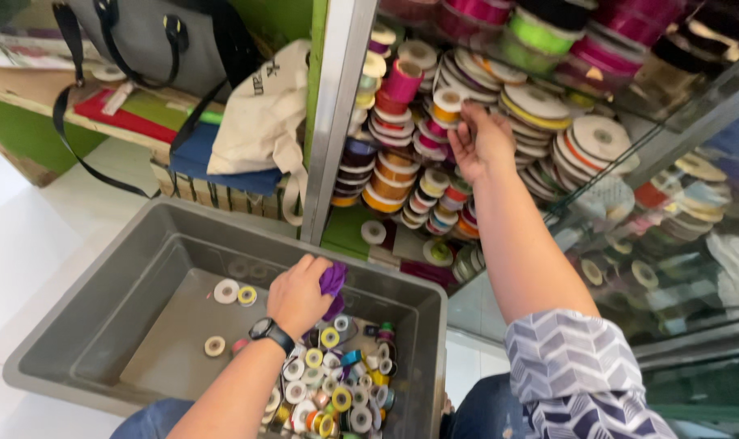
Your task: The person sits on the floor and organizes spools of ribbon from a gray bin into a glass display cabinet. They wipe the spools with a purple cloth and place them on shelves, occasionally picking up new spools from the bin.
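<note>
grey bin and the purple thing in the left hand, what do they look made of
Grey bin: looks like moulded plastic, matte, with smooth rounded walls. Purple thing in the left hand: probably satin ribbon or fabric, since it folds softly and shines slightly.

The left hand [298, 294], with a black wristwatch [270, 332] on its wrist, closes over a purple ribbon spool [333, 280] inside a grey plastic bin [101, 309]. Below it, small ribbon spools [337, 390] of many colours lie heaped in the bin's near corner, and a few lie apart on the bin floor. The right hand [479, 142] reaches into a glass display cabinet [341, 114], its fingers [460, 122] touching stacked ribbon rolls [434, 122] on the shelf. A cream tote bag [264, 114] hangs left of the cabinet frame.
</note>
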